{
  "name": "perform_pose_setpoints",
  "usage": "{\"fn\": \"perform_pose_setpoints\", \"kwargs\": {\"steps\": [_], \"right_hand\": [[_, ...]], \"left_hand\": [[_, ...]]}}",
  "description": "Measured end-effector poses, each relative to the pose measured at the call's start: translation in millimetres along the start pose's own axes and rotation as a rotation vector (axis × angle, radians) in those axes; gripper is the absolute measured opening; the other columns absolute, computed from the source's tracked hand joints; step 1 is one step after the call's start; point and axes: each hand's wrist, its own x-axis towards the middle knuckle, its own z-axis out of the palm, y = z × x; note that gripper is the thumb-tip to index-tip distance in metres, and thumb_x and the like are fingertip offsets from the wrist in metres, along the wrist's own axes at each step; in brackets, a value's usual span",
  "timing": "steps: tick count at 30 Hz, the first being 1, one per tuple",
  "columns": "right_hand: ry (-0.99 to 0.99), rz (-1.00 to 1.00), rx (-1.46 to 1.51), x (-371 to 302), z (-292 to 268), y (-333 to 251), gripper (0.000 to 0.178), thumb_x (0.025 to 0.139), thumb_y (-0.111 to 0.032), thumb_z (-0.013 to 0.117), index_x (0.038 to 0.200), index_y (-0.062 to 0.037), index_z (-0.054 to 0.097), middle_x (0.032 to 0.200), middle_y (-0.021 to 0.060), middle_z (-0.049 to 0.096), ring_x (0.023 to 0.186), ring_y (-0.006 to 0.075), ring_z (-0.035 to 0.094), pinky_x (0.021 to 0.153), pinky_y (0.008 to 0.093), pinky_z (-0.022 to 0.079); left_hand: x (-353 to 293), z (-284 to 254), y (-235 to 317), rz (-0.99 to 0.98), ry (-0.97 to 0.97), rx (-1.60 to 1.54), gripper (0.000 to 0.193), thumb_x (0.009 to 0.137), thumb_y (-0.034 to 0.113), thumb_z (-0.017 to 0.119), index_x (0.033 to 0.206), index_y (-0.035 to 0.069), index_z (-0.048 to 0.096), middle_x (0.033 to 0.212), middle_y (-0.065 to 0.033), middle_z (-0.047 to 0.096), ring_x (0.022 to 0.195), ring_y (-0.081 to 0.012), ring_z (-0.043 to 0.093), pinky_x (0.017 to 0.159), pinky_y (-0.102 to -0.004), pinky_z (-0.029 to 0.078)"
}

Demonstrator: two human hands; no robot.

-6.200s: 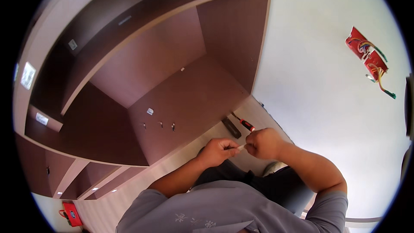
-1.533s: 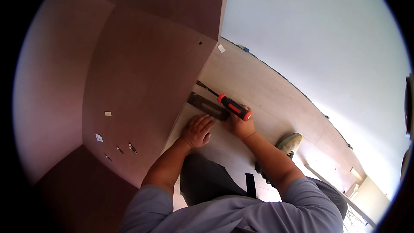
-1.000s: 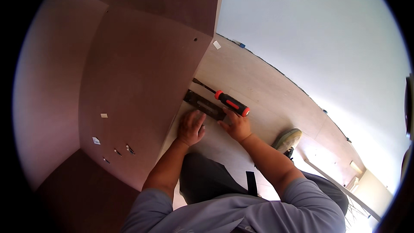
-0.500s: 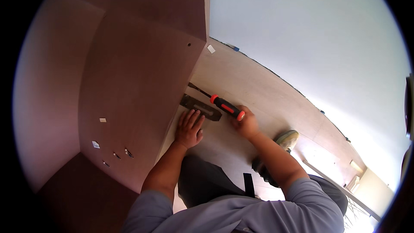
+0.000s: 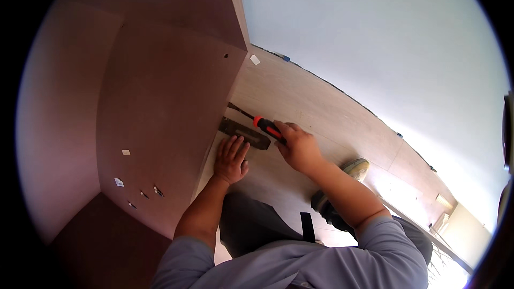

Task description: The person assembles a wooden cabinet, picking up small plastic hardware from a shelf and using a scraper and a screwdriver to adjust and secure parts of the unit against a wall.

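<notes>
A flat-tipped screwdriver (image 5: 265,127) with a black and red handle is gripped in my right hand (image 5: 300,147), whose fingers wrap round the back of the handle. Its dark shaft points to the far left, and the tip reaches the lower edge of the brown cabinet panel (image 5: 160,101). Just nearer to me, a dark flat metal plate (image 5: 259,138) with a long slot extends from the same panel edge over the floor. My left hand (image 5: 231,161) rests flat, fingers stretched out, with the fingertips at the plate's near edge. Whether the plate runs under the panel is hidden.
Light wood-look flooring (image 5: 300,101) runs along a pale wall (image 5: 375,37), with small blue pieces (image 5: 286,59) in the gap between them. A small white piece (image 5: 255,60) lies by the panel corner. Several small fittings (image 5: 158,191) lie inside the cabinet. A shoe (image 5: 356,169) is beside my right forearm.
My right hand has moved forward and left along the screwdriver handle, now covering its back end. The screwdriver tip stays by the panel edge. My left hand remains at the plate.
</notes>
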Motion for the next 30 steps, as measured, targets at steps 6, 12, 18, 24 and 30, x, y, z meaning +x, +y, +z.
{"fn": "perform_pose_setpoints", "kwargs": {"steps": [6, 12, 18, 24, 30], "right_hand": [[0.074, -0.020, 0.015, 24.5, -24.7, 8.8, 0.051, 0.088, -0.014, 0.071, 0.137, -0.0068, 0.056, 0.118, 0.0187, 0.066, 0.098, 0.0408, 0.068, 0.085, 0.0478, 0.056], [-0.075, 0.045, 0.004, 33.3, -36.5, 28.5, 0.052, 0.087, -0.019, 0.073, 0.136, -0.0092, 0.058, 0.116, 0.0173, 0.067, 0.097, 0.0388, 0.068, 0.084, 0.0462, 0.056], [-0.089, -0.032, -0.016, 59.5, -56.5, 23.4, 0.050, 0.092, -0.030, 0.071, 0.135, -0.0098, 0.060, 0.115, 0.0147, 0.068, 0.100, 0.0357, 0.068, 0.085, 0.0458, 0.054], [-0.076, -0.047, -0.104, 141.3, -42.2, 44.0, 0.048, 0.097, -0.028, 0.064, 0.141, -0.0108, 0.056, 0.117, 0.0144, 0.069, 0.105, 0.0331, 0.068, 0.088, 0.0434, 0.054], [-0.252, -0.101, -0.519, 186.6, -0.7, 45.7, 0.056, 0.097, -0.017, 0.054, 0.153, -0.0133, 0.044, 0.123, 0.0133, 0.067, 0.109, 0.0326, 0.067, 0.089, 0.0435, 0.055]], "left_hand": [[-0.2, 0.5, 0.8, 0.006, -0.013, -0.010, 0.067, 0.077, 0.022, 0.068, 0.142, 0.012, 0.053, 0.151, -0.0158, 0.045, 0.142, -0.0384, 0.041, 0.117, -0.0606, 0.030], [-1.4, 0.9, 0.8, 0.009, -0.026, 0.006, 0.067, 0.079, 0.024, 0.066, 0.144, 0.012, 0.052, 0.152, -0.0164, 0.044, 0.143, -0.0386, 0.039, 0.118, -0.0605, 0.029], [-3.2, 1.2, -0.8, -0.004, -0.038, 0.008, 0.068, 0.079, 0.025, 0.067, 0.145, 0.012, 0.051, 0.153, -0.0161, 0.043, 0.144, -0.0387, 0.038, 0.118, -0.0608, 0.028], [-1.6, 0.6, -2.1, 0.007, -0.054, 0.001, 0.069, 0.079, 0.023, 0.068, 0.145, 0.012, 0.050, 0.153, -0.0172, 0.043, 0.143, -0.0398, 0.038, 0.118, -0.0611, 0.027], [-0.5, -0.3, -1.8, 0.008, -0.064, -0.017, 0.068, 0.080, 0.023, 0.067, 0.144, 0.010, 0.051, 0.152, -0.0184, 0.043, 0.142, -0.0416, 0.039, 0.117, -0.0623, 0.028]]}}
